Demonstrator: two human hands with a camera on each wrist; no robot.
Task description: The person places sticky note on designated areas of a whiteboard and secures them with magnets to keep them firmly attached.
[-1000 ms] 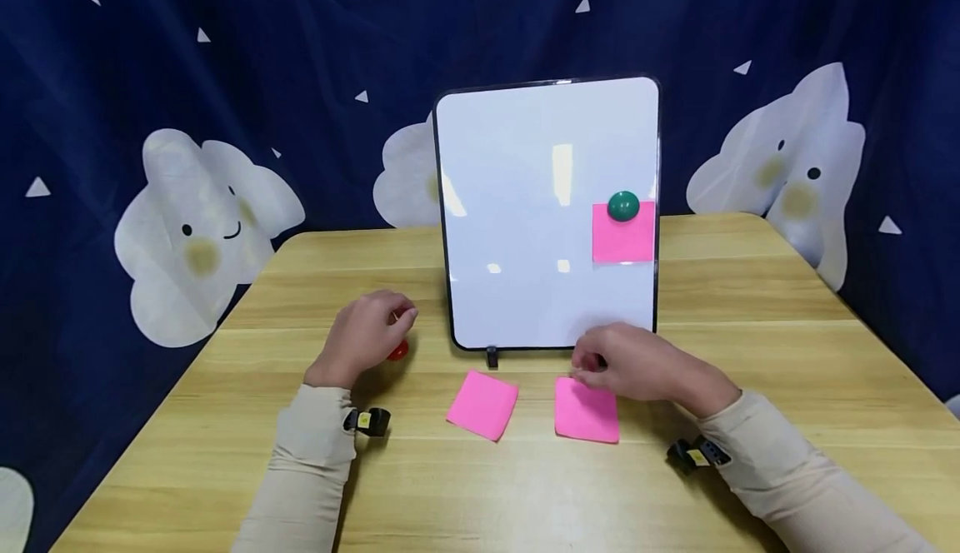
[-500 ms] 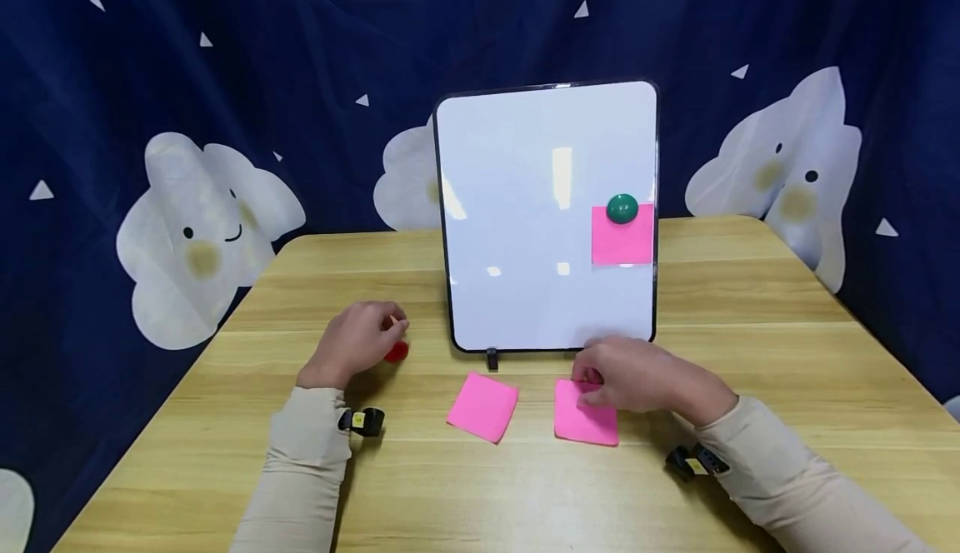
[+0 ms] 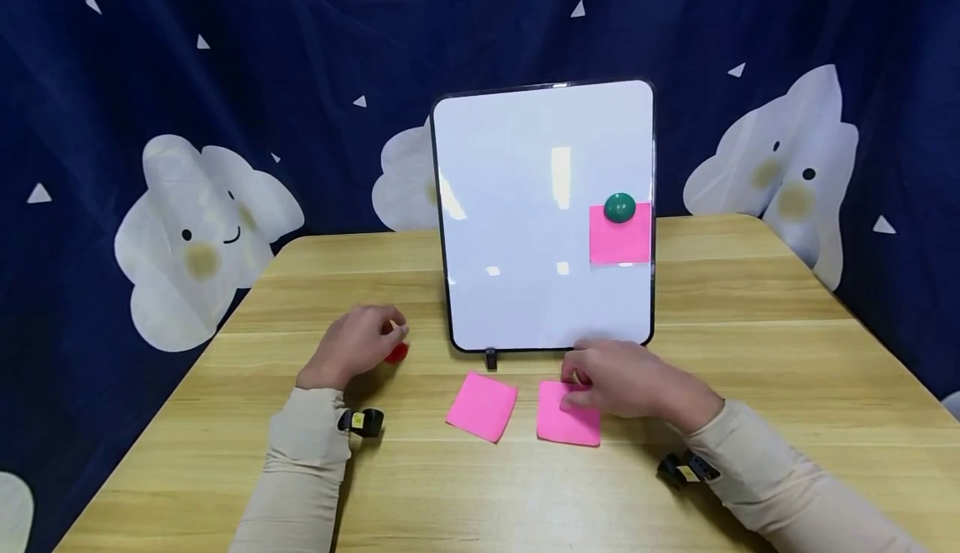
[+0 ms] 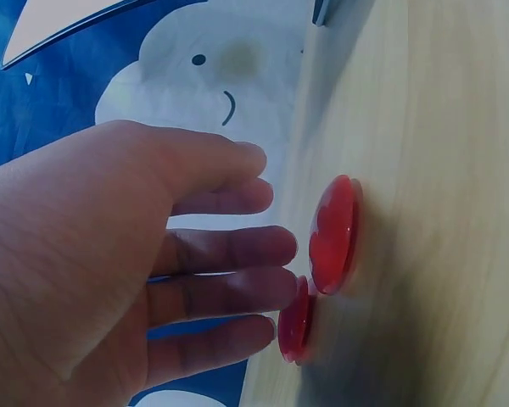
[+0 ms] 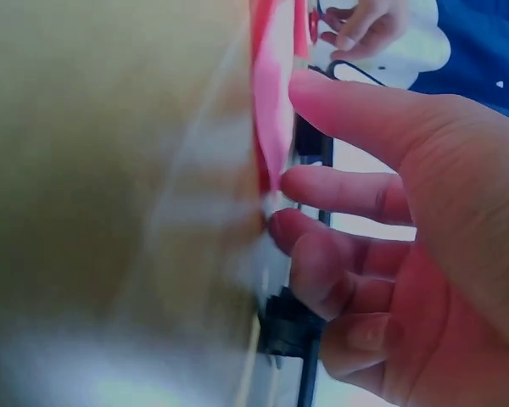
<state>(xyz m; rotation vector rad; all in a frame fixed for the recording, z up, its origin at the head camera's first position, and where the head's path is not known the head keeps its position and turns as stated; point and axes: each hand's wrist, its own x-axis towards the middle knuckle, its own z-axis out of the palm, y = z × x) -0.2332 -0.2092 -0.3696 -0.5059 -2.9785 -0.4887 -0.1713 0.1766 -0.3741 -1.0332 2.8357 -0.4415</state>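
My left hand hovers at the left of the table with fingers loosely bent and nothing held. Two round red magnets lie on the wood just past its fingertips in the left wrist view; in the head view the hand partly hides them. My right hand is over a pink sticky note, thumb and fingertips touching its upper right part, with a gap between thumb and fingers in the right wrist view. A second pink sticky note lies tilted to the left of it.
Behind the notes a whiteboard stands upright on small black feet. A green magnet holds a pink sticky note near its right edge. A dark blue curtain with clouds hangs behind the wooden table.
My right hand has come down onto the right pink note and slid it slightly left, towards the other note. The left hand has shifted slightly down and left, then stayed nearly still.
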